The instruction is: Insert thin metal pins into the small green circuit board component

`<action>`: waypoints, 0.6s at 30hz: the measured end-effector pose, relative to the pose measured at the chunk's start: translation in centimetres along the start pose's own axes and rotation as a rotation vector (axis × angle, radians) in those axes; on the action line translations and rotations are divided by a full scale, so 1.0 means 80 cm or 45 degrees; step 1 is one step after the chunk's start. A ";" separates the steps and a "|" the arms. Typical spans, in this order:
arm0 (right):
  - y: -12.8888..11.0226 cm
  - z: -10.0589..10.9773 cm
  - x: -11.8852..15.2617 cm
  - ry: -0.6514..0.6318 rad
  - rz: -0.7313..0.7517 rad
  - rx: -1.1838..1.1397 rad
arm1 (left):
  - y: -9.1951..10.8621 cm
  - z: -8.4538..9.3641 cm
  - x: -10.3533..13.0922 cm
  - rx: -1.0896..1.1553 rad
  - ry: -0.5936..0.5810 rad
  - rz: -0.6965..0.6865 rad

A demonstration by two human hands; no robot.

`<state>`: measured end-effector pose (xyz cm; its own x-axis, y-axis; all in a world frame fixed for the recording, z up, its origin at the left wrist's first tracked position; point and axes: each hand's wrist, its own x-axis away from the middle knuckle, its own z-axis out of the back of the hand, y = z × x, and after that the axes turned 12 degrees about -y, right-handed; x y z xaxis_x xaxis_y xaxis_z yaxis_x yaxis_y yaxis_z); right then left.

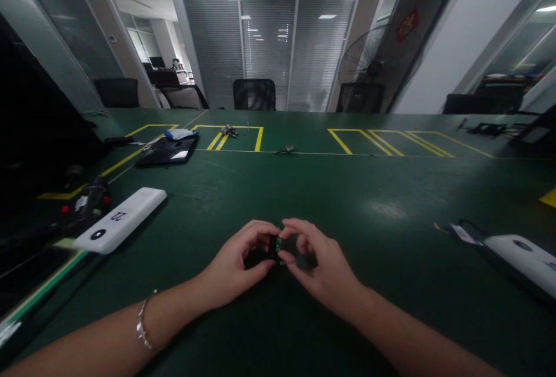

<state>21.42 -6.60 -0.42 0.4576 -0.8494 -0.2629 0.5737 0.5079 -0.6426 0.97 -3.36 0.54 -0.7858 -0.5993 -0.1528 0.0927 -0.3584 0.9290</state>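
Note:
Between my hands, above the green table, is a small dark block with a green circuit-board face (278, 244). My left hand (243, 255) grips its left side, fingertips on top and thumb below, so much of the block is hidden. My right hand (319, 258) curls toward the board from the right, with index fingertip and thumb at its upper and lower edges. By the right thumb shows a thin pale strip or wire (287, 262), too small to make out.
A white power bank marked 22 (125, 218) lies to the left, beside black equipment. Another white device (523, 258) with a cable lies at the right. Farther back are a black flat case (167, 151), a small metal piece (286, 149) and yellow tape outlines (260, 139).

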 end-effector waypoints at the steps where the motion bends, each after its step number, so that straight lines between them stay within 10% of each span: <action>1: 0.000 0.000 0.000 -0.015 -0.001 0.027 | 0.000 0.000 0.000 -0.008 0.004 0.006; 18: -0.006 0.005 0.000 -0.114 0.075 0.137 | -0.006 -0.002 -0.001 0.167 -0.029 0.151</action>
<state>21.47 -6.79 0.18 0.5487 -0.8039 -0.2294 0.6112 0.5730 -0.5460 1.13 -3.26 0.06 -0.7879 -0.6149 -0.0335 0.1058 -0.1888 0.9763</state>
